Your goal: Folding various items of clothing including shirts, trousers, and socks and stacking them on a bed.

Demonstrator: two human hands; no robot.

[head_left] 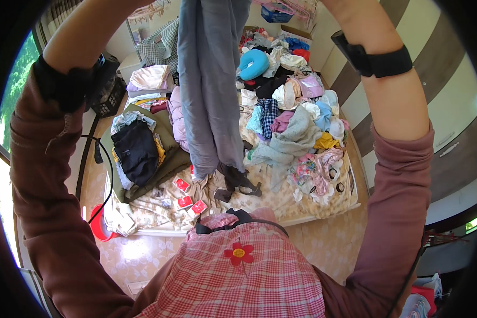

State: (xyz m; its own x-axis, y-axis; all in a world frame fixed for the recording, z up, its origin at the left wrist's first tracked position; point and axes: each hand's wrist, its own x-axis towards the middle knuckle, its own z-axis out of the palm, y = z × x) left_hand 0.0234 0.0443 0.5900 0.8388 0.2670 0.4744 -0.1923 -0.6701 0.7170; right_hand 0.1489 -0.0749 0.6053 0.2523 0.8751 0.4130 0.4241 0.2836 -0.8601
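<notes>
A pair of grey-blue trousers [209, 79] hangs down in front of me, its two long legs reaching toward the bed. Its upper end runs out past the top edge of the picture. Both my forearms are raised on either side of it and leave at the top, so my hands and whatever they grip are out of sight. Below the hems, dark brown clothing [236, 179] and a tan cloth [206, 190] lie on the floral bed sheet [273, 206]. Three red and white packets [184, 202] lie close by.
A heaped clothes pile [291, 114] covers the bed's right side, with a blue ring pillow [254, 64] on it. Folded clothes [149, 78] are stacked at the left, near black folded clothing [136, 151]. A red basin [100, 225] stands on the floor; a black cable [110, 183] curves above it.
</notes>
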